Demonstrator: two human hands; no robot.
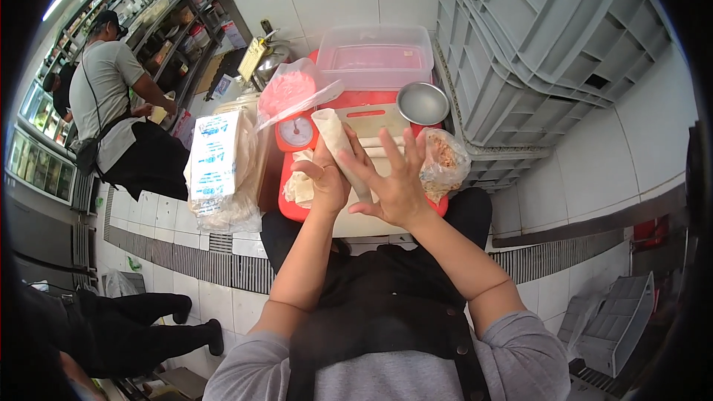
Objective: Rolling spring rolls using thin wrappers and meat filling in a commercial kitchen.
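Observation:
My left hand [327,182] grips a pale rolled wrapper [328,126], held upright at a slant. My right hand [394,186] is open, fingers spread, beside the roll's lower end; whether it touches the roll is unclear. Beneath both hands lies a cream board [371,221] on a red surface, with more pale rolls [382,145] partly hidden behind my fingers. Loose pale wrappers [297,191] sit at the board's left. A clear bag of crumbly orange-brown filling [445,156] is at the right, below a metal bowl [422,100]. A red scale [295,132] stands at back left.
A clear lidded tub [375,56] and a pink bagged bundle [290,93] are behind. Packaged white sheets [215,156] sit left. Tall grey crates [549,22] rise right; another lies low right [609,327]. Co-workers stand at upper left [111,104] and lower left [134,327].

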